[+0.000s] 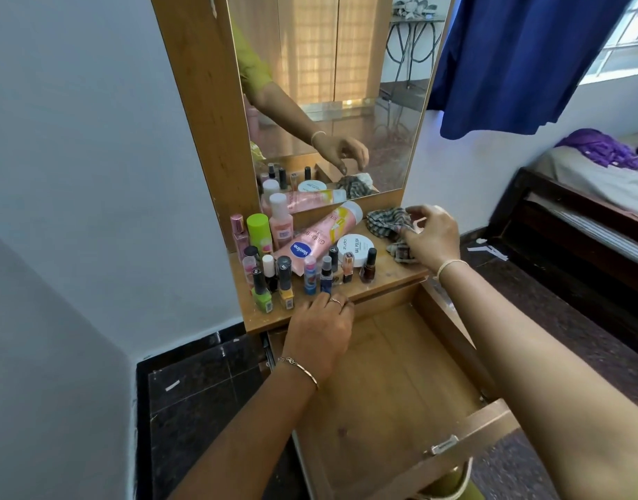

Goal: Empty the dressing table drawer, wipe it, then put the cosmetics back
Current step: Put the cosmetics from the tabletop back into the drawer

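Right hand [431, 240]: fingers curled, pinching a checked cloth [388, 223] that lies bunched at the right rear of the table [397, 271], just below the mirror [328, 102].

Left hand [319, 326]: laid over the table's front edge, fingertips at the foot of a small blue bottle [326, 277]. Whether it grips the bottle cannot be told.

Drawer [400, 373]: pulled fully out beneath the table, bare wooden floor showing, between the two forearms.

Cosmetics: all stand or lie on the table's left and centre.
- Pink Vaseline tube [317, 236] lies on its side, cap toward the mirror.
- White nail polish remover jar [355, 249] sits just beside the tube, near the cloth.
- Green nail polish [261, 294] and yellow nail polish [286, 288] stand upright at the front left.
- Dark brown nail polish [368, 270] stands upright in front of the jar.
- Green-capped can [258, 230] and a pink bottle [280, 220] stand at the rear left.
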`<action>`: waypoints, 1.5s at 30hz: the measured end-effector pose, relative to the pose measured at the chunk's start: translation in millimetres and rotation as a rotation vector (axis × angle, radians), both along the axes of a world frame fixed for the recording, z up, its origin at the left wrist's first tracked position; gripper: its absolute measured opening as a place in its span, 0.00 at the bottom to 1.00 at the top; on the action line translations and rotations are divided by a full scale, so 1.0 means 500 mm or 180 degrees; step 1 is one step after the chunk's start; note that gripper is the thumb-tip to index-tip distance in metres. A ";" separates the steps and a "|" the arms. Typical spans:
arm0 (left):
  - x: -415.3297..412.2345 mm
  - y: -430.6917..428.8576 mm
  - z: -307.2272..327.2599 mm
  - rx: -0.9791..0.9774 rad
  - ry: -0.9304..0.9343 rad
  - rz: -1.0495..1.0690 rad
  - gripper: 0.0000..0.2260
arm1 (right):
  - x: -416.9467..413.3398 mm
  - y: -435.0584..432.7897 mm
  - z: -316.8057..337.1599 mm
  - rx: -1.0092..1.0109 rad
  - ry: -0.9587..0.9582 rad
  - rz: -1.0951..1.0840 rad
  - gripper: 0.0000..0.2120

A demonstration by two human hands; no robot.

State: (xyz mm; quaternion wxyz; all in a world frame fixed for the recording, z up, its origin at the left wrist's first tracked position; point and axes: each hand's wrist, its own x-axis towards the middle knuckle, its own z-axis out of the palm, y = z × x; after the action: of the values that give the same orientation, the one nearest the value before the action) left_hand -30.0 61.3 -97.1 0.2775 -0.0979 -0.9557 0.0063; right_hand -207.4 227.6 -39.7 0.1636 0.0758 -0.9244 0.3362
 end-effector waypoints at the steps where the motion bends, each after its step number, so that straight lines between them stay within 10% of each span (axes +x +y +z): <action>1: 0.002 0.000 0.008 0.0093 0.0004 -0.0053 0.07 | 0.017 0.001 0.002 -0.0184 0.0131 0.0029 0.13; 10: 0.001 -0.019 0.122 0.1054 0.0357 0.0561 0.11 | 0.162 -0.020 -0.021 -0.0776 0.0409 0.0879 0.12; 21: -0.009 -0.030 0.156 0.0793 -0.0468 0.1106 0.16 | 0.178 -0.041 -0.031 -0.0436 0.0176 0.0968 0.12; 33: 0.009 -0.035 0.154 0.1000 -0.0662 0.0906 0.15 | 0.172 -0.058 -0.022 -0.0281 0.0120 0.0832 0.09; 45: 0.015 0.045 0.112 0.2463 -0.0562 -0.0049 0.08 | 0.197 0.092 -0.043 -0.0772 0.0007 0.0475 0.11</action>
State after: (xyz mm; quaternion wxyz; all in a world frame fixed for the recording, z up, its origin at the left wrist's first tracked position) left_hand -22.4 83.9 -40.9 0.2107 0.0065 -0.9069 -0.3648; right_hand -109.0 273.7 -61.0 0.1472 0.1244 -0.8686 0.4565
